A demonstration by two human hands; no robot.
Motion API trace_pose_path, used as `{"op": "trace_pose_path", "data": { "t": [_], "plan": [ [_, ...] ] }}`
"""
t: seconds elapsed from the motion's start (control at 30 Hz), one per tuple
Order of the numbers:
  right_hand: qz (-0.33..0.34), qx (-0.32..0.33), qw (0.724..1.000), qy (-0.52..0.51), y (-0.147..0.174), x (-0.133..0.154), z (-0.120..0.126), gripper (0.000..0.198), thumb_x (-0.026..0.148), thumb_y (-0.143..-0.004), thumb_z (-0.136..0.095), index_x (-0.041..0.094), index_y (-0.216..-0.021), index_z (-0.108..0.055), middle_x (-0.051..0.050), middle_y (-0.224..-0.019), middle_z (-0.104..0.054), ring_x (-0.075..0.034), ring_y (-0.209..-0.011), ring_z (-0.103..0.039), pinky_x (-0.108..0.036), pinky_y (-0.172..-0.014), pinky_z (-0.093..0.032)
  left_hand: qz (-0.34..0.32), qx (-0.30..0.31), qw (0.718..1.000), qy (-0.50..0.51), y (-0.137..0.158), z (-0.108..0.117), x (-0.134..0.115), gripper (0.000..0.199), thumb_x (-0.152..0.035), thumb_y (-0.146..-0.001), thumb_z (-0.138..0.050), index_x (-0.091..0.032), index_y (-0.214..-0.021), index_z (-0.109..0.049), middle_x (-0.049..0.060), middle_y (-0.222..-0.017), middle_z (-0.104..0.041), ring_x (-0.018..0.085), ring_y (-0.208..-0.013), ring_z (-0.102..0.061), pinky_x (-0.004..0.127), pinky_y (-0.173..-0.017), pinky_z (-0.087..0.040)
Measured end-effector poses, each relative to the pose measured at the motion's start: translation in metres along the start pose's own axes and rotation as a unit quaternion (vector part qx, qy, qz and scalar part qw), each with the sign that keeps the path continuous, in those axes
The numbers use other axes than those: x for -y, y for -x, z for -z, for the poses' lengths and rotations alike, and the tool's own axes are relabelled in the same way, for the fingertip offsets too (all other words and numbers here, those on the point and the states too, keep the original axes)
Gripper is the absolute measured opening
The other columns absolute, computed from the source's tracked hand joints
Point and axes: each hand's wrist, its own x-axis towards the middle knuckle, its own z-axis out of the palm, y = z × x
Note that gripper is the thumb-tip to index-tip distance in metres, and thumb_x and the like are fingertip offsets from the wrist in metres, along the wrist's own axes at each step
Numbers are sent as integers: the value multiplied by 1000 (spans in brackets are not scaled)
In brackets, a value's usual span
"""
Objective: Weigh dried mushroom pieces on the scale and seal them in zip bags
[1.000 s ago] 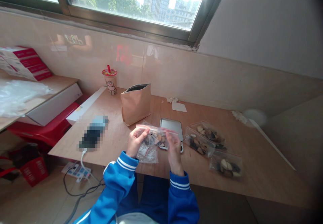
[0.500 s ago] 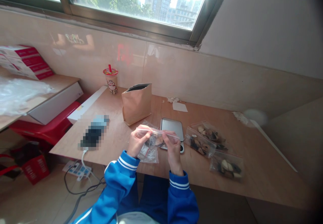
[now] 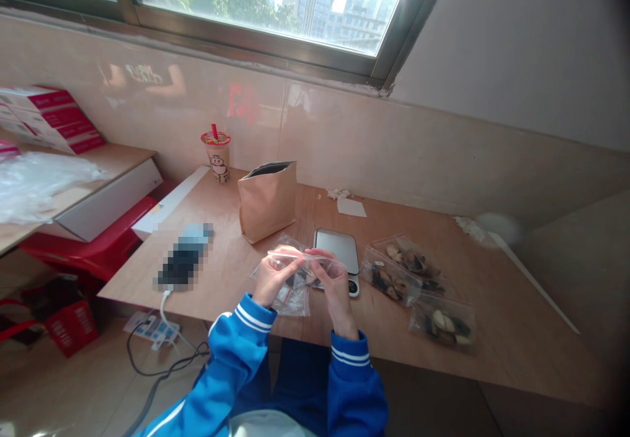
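Observation:
Between my hands is a clear zip bag with dark and pale pieces inside. My left hand pinches its top strip on the left, and my right hand pinches the same strip just to the right, thumbs close together. Below and behind the left hand, more clear plastic bags lie on the table. A flat kitchen scale with a silver top sits just beyond my right hand, its lower part partly covered by the hand.
Filled zip bags of dark and pale pieces lie right of the scale. A brown paper pouch stands open behind my hands. Farther left are a drink cup and a blurred-out phone with a cable. Paper scraps lie near the wall.
My hands have drawn closer together along the bag's top strip, the right hand moving left. The bag's sides now bulge out more. Other things stay where they were.

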Motion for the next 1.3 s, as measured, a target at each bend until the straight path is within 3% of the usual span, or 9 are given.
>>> {"op": "trace_pose_path", "data": {
  "t": [0.13, 0.4, 0.63, 0.93, 1.1, 1.2, 1.3],
  "plan": [
    [26, -12, 999, 15, -1, 0, -3, 15, 36, -78, -70, 22, -79, -74, -6, -96, -74, -22, -94, -68, -36, -85, -53, 0, -14, 1000, -4, 1, -5, -1, 18, -35, -72, -75, -17, -74, -75, 8, -88, -68, 22, -85, -64, 31, -78, -50],
    [35, -89, 995, 29, 0, -4, -8, 16, 37, -76, -73, 20, -77, -73, -2, -77, -72, -17, -73, -66, -30, -69, -52, -17, -33, 999, -21, 4, -9, -3, 16, -33, -75, -74, -18, -77, -75, 7, -86, -69, 20, -85, -65, 28, -77, -50],
    [36, -27, 999, 20, -1, -3, -10, 19, 36, -78, -73, 21, -90, -73, -6, -100, -73, -18, -86, -66, -29, -73, -52, -42, -38, 998, -22, 2, -7, 3, 15, -33, -76, -73, -19, -78, -76, 7, -85, -70, 19, -82, -65, 29, -75, -51],
    [23, -40, 999, -10, -2, -4, -24, 13, 32, -75, -74, 20, -78, -72, -3, -82, -73, -15, -68, -63, -24, -56, -48, -94, -28, 994, -55, 0, -1, 6, 11, -30, -80, -69, -21, -80, -76, 5, -84, -71, 18, -83, -65, 29, -76, -52],
    [53, -97, 994, 8, 2, -4, -34, 14, 32, -76, -74, 18, -76, -72, -3, -79, -71, -16, -75, -65, -27, -68, -49, -103, -89, 987, -90, 3, -6, 4, 15, -32, -78, -71, -18, -72, -72, 4, -78, -67, 16, -78, -64, 27, -71, -52],
    [53, -143, 988, -3, 5, -6, -40, 17, 33, -75, -75, 16, -73, -70, -2, -74, -70, -16, -69, -63, -26, -64, -47, -94, -142, 980, -99, 7, -10, 5, 17, -31, -75, -72, -17, -67, -69, 5, -75, -65, 16, -72, -63, 30, -67, -53],
    [42, -146, 988, -18, 6, -4, -42, 24, 39, -79, -69, 16, -73, -69, -3, -72, -70, -16, -68, -63, -26, -65, -47, -72, -149, 983, -80, 9, -10, 6, 15, -31, -75, -72, -19, -67, -68, 6, -75, -66, 18, -70, -63, 36, -66, -54]
  ]
}}
